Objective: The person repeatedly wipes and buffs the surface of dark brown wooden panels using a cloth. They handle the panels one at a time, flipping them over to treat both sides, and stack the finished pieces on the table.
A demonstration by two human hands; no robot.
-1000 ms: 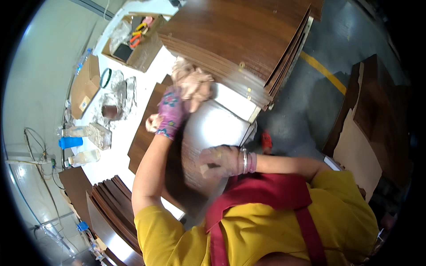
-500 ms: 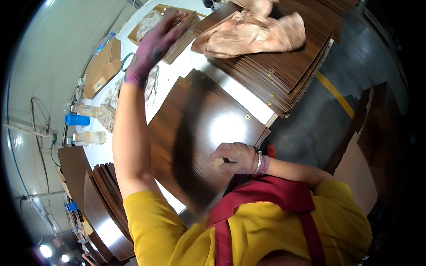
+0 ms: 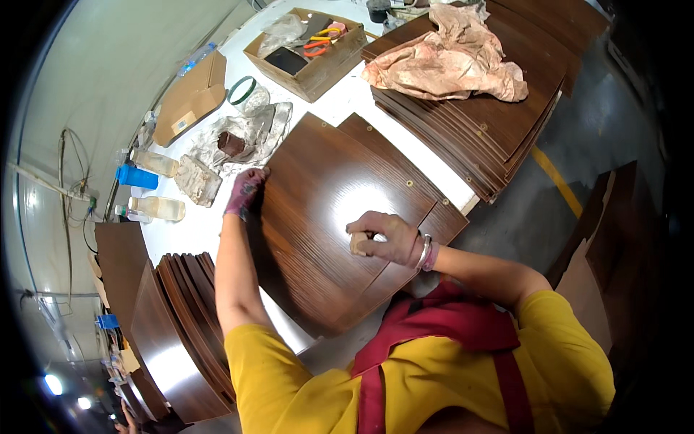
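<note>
A dark brown wood-grain panel [image 3: 318, 224] lies on the white table, over a second brown panel [image 3: 390, 155] that sticks out at its right side. My left hand [image 3: 246, 194], in a purple glove, is at the panel's left edge with its fingers curled against it; the fingertips are partly hidden. Above the panel's glossy middle, my right hand [image 3: 394, 239], gloved and with a bangle at the wrist, pinches a small tan block [image 3: 358, 244] between thumb and fingers. Small brass-coloured rings [image 3: 410, 184] sit along the right edge of the lower panel.
At the far side stands a cardboard box [image 3: 318, 83] with orange-handled pliers [image 3: 322, 45]. A stained cloth [image 3: 452, 65] covers part of a panel stack [image 3: 499, 119]. Bottles [image 3: 159, 208], a blue cup [image 3: 136, 177] and a crumpled rag [image 3: 249, 137] lie left. More panels [image 3: 181, 325] stand near left.
My left hand has come down from over the cardboard box to the panel's left edge. The upper panel now sits askew on the lower one. My right hand keeps hold of the tan block.
</note>
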